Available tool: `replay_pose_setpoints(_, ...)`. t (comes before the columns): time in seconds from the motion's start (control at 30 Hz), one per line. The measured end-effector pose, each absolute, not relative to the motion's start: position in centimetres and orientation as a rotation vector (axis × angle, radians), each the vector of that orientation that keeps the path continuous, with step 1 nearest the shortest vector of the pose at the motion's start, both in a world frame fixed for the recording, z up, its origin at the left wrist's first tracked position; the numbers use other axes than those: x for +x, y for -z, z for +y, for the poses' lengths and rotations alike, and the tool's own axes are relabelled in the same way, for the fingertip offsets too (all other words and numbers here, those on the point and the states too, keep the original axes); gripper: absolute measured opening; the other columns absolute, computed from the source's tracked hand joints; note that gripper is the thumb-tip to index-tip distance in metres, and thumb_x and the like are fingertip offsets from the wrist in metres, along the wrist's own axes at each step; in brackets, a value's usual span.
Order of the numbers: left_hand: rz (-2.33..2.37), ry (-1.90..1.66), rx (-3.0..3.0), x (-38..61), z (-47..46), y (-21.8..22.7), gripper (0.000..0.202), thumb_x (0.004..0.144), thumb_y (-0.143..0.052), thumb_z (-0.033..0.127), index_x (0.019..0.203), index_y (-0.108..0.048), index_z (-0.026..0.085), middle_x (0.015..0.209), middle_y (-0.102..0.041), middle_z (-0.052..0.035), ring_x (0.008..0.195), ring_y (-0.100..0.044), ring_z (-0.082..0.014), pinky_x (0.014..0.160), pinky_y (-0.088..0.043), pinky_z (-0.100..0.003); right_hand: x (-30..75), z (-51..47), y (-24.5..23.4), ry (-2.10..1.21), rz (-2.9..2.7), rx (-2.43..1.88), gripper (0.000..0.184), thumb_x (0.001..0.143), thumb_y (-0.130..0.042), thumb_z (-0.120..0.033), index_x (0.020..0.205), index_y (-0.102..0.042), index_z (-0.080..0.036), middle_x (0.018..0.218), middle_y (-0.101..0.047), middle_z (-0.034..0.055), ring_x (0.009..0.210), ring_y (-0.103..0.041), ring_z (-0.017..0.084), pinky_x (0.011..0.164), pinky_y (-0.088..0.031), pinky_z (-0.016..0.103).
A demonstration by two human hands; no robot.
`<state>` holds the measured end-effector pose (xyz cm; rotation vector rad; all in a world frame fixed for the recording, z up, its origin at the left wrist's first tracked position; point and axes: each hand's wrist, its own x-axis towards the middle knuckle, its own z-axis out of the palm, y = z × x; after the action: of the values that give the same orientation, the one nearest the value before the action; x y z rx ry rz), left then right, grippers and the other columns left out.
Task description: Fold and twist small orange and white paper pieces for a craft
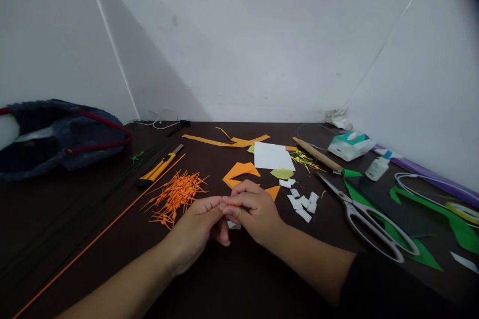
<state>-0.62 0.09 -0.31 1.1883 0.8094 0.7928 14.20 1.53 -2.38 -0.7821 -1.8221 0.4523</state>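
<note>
My left hand (202,224) and my right hand (254,209) meet at the fingertips over the near middle of the dark table (232,284). Both are closed in a pinch, and whatever lies between the fingers is hidden or too small to name. Just left of them is a pile of thin orange twisted paper pieces (177,194). Behind the hands lie orange paper pieces (241,169), partly covered by my right hand. Small white paper pieces (303,204) are scattered to the right, near a yellow-green paper piece (282,174) and a white sheet (273,156).
A yellow box cutter (159,167) and a long orange stick (101,237) lie left. Scissors (368,214), green paper (426,254), a glue bottle (378,165) and a tissue pack (351,146) are right. A dark bag (75,129) stands far left; a wall (239,50) rises behind.
</note>
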Motion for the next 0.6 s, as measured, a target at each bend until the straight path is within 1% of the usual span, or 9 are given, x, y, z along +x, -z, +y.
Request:
replay_pose_setpoints(0.07,0.798,-0.739,1.144,-0.8,0.1,0.1,0.014,0.074,-0.047,0.018,0.077,-0.061,0.014,0.051,-0.054,0.0013,0.046,-0.048,-0.0092,0.05,-0.042,-0.023,14.4,1.7,2.4,-0.326,-1.885,-0.741,0.014,0.079,-0.055,-0.028,0.082,-0.066,-0.021,0.079,-0.057,0.0028,0.07,-0.054,0.012,0.062,-0.047,0.027)
replay_pose_setpoints(0.1,0.797,-0.724,1.135,-0.8,0.0,0.0,0.017,0.068,-0.047,0.012,0.078,-0.061,0.013,0.052,-0.055,0.0005,0.047,-0.05,-0.0098,0.051,-0.042,-0.023,14.5,1.8,2.3,-0.261,-1.909,-0.735,0.015,0.081,-0.053,-0.027,0.083,-0.066,-0.02,0.078,-0.058,0.0035,0.07,-0.054,0.013,0.063,-0.047,0.027)
replay_pose_setpoints(0.17,0.799,-0.709,1.136,-0.9,0.0,-0.2,0.031,0.057,-0.044,0.004,0.081,-0.062,0.013,0.057,-0.059,-0.0013,0.052,-0.053,-0.0107,0.052,-0.042,-0.022,14.7,1.9,2.2,-0.148,-1.954,-0.737,0.018,0.083,-0.05,-0.027,0.085,-0.066,-0.018,0.079,-0.059,0.0053,0.072,-0.054,0.014,0.064,-0.046,0.028)
replay_pose_setpoints(0.23,0.808,-0.694,1.144,-0.8,-0.1,-0.4,0.04,0.052,-0.042,0.002,0.084,-0.063,0.012,0.063,-0.062,-0.0027,0.055,-0.054,-0.011,0.052,-0.042,-0.021,14.8,2.0,2.2,-0.057,-2.007,-0.743,0.021,0.084,-0.047,-0.026,0.085,-0.065,-0.015,0.079,-0.06,0.0068,0.072,-0.054,0.015,0.065,-0.045,0.028)
replay_pose_setpoints(0.3,0.849,-0.689,1.159,-0.7,-0.1,-0.4,0.039,0.053,-0.043,0.002,0.084,-0.064,0.013,0.072,-0.063,-0.0037,0.056,-0.054,-0.0104,0.053,-0.042,-0.022,14.9,2.1,2.2,0.01,-2.055,-0.764,0.026,0.086,-0.043,-0.027,0.078,-0.064,-0.014,0.075,-0.059,0.0069,0.07,-0.052,0.015,0.065,-0.044,0.029)
replay_pose_setpoints(0.37,0.924,-0.73,1.183,-0.6,-0.1,-0.3,0.028,0.06,-0.045,0.006,0.08,-0.064,0.014,0.077,-0.063,-0.0035,0.054,-0.053,-0.0094,0.053,-0.042,-0.022,15.1,2.2,2.2,0.028,-2.08,-0.841,0.03,0.086,-0.041,-0.03,0.07,-0.06,-0.015,0.068,-0.056,0.0053,0.066,-0.05,0.015,0.064,-0.042,0.029)
replay_pose_setpoints(0.47,1.039,-0.892,1.193,-0.9,0.4,0.1,0.015,0.069,-0.048,0.014,0.074,-0.062,0.014,0.068,-0.061,-0.001,0.051,-0.05,-0.0085,0.05,-0.04,-0.022,15.2,2.4,2.1,-0.046,-2.068,-0.998,0.032,0.084,-0.044,-0.036,0.061,-0.053,-0.017,0.06,-0.05,0.001,0.059,-0.046,0.013,0.056,-0.039,0.026)
replay_pose_setpoints(0.6,1.173,-1.1,1.203,-1.5,1.3,0.2,0.012,0.069,-0.052,0.018,0.078,-0.06,0.016,0.066,-0.062,0.0003,0.05,-0.049,-0.0086,0.049,-0.038,-0.021,15.5,2.6,1.8,-0.19,-1.967,-1.16,0.036,0.081,-0.049,-0.038,0.051,-0.043,-0.018,0.051,-0.042,-0.0031,0.05,-0.041,0.011,0.048,-0.032,0.023)
